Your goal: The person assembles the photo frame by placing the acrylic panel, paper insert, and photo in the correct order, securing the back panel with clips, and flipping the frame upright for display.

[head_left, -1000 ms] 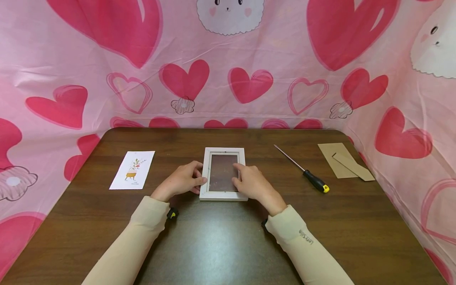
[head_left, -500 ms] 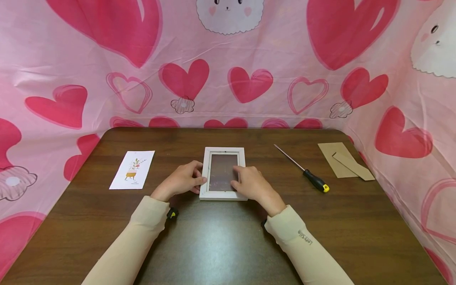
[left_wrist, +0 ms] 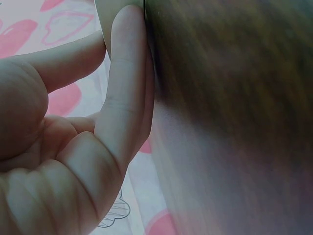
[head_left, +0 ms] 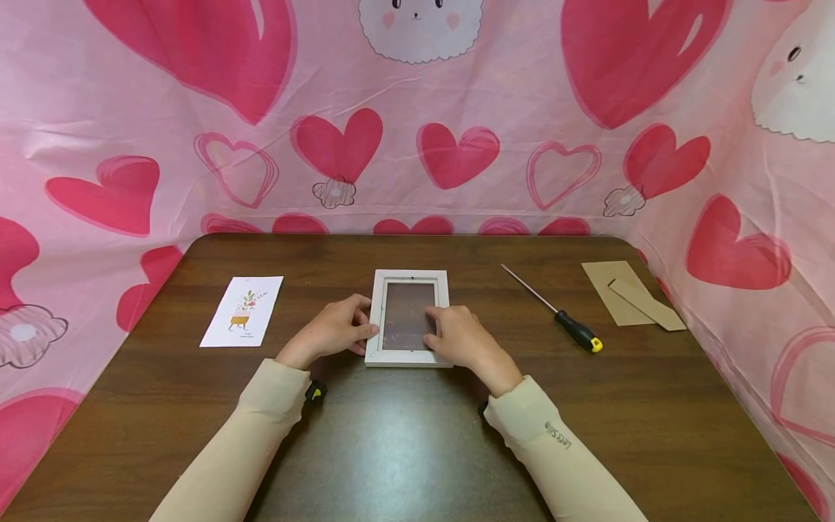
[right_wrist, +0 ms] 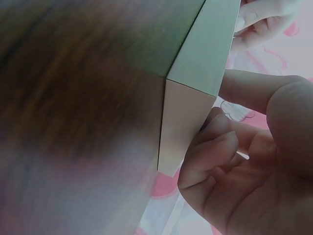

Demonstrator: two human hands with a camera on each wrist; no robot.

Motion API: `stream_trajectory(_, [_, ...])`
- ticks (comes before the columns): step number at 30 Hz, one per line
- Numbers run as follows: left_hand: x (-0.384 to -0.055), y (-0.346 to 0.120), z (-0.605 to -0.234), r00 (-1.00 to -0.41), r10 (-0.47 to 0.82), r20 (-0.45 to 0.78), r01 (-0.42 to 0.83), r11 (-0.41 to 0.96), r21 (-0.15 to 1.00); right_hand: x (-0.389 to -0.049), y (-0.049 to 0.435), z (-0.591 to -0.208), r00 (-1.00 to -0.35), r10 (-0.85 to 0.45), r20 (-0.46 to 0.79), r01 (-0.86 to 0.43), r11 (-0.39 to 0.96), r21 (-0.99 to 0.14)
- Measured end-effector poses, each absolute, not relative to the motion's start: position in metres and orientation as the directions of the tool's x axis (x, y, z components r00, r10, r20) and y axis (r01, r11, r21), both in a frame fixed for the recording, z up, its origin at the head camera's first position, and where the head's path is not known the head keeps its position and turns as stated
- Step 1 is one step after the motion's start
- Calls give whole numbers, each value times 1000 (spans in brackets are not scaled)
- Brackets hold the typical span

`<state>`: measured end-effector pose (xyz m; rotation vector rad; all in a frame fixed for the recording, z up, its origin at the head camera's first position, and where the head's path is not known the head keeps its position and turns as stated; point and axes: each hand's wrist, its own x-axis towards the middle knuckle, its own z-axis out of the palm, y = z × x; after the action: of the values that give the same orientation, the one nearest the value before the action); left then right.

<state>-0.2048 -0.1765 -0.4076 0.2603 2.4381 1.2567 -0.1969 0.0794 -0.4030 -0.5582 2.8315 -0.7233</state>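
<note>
A white picture frame lies flat on the brown table, its dark see-through pane showing inside the border. My left hand grips the frame's left side. The left wrist view has a finger along the frame's outer side, with the thumb reaching toward its top. From the right, my right hand reaches over the border, index finger and thumb apart over the pane's right part. In the right wrist view its other fingers are bent beside the frame's corner.
Left of the hands lies a white card with a plant picture. To the right are a screwdriver with a black and yellow handle, and a brown backing board under a brown stand strip. Pink heart-printed cloth surrounds the table.
My right index finger has slid slightly toward me over the pane, closer to the thumb. My left hand and the frame have stayed in place.
</note>
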Motion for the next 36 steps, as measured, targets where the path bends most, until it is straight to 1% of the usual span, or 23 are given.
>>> stream_trajectory(4, [-204,-176,-408,-910,330,-251,-13,582,813,-197,81,-402,-912,-408,-50,-330,799,-503])
stream_trajectory(7, [-204,-175,-407,-911,327,-253,-18,580,814,-198,85,-399,-910,-411,-53,-321,780,-537])
stream_trajectory(11, [-204,-175,-407,-911,325,-254,-21,578,816,-202,93,-397,-919,-388,-70,-276,760,-588])
stream_trajectory(15, [-204,-175,-407,-910,328,-253,-17,581,814,-206,102,-395,-934,-351,-71,-241,763,-600])
stream_trajectory(19, [-204,-176,-407,-910,327,-255,-20,580,814,-208,109,-394,-935,-320,-154,-161,768,-620])
stream_trajectory(22, [-204,-176,-407,-910,323,-261,-28,578,815,-209,112,-395,-921,-318,-227,-107,764,-637])
stream_trajectory(24, [-204,-176,-407,-910,320,-263,-33,578,815,-210,113,-397,-911,-326,-254,-89,755,-650])
stream_trajectory(30, [-203,-175,-406,-910,322,-261,-26,584,812,-213,116,-402,-893,-363,-267,-79,709,-700])
stream_trajectory(36, [-204,-176,-407,-910,325,-257,-21,583,812,-215,116,-404,-886,-380,-265,-82,691,-719])
